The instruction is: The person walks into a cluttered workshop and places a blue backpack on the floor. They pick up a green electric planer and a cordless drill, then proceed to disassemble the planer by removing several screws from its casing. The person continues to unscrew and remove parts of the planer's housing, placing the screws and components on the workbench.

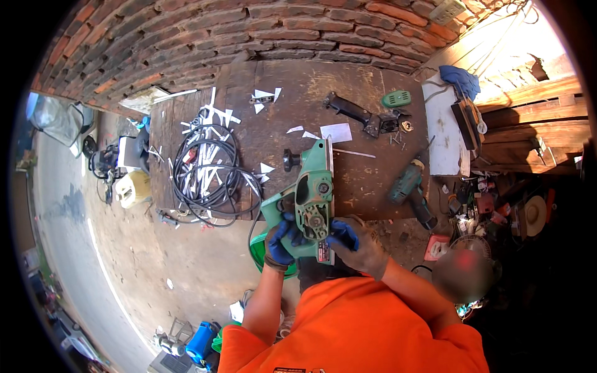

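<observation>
A green electric planer with a black front knob is held at the near edge of the workbench, its side opened so that inner parts show. My left hand, in a grey and blue glove, is closed around its rear handle. On the other side my right hand, gloved alike, grips the planer's lower right edge; some of its fingers are hidden behind the body. A black cable lies coiled left of the planer over white paper strips. Beyond the planer is a white paper piece.
On the wooden bench lie a black handle part, a green cover, small screws and a cordless drill. A white board lies along its right side. A brick wall stands behind; cluttered tools fill the lower right.
</observation>
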Tool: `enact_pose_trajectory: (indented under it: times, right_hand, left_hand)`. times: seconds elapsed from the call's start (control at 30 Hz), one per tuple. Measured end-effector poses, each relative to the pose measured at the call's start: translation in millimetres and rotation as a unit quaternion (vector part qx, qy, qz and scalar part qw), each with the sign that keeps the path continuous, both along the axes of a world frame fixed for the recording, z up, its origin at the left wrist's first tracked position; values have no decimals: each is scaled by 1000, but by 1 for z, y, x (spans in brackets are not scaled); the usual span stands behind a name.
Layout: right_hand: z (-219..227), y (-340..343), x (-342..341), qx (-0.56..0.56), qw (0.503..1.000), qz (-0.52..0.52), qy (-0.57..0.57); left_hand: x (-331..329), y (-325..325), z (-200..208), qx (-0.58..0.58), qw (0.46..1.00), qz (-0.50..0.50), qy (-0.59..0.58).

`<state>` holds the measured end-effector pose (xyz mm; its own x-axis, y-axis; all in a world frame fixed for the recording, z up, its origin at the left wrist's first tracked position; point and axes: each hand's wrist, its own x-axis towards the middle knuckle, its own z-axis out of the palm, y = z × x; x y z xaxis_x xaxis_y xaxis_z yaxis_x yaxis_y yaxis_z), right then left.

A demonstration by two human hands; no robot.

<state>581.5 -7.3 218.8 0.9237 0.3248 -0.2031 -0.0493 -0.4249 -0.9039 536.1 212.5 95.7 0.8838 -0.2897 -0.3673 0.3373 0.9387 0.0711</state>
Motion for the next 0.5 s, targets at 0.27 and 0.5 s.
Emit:
enact_pose_trajectory:
  times: [0.27, 0.5]
  right_hand:
    - [-4, -1, -1, -1, 1000, 4, 6]
    - [-5, -1, -4, -7, 1000, 3, 1]
  left_hand:
    - [-1, 1, -4, 43, 999, -7, 12]
    - [-2, 0, -1, 92, 994, 5, 57]
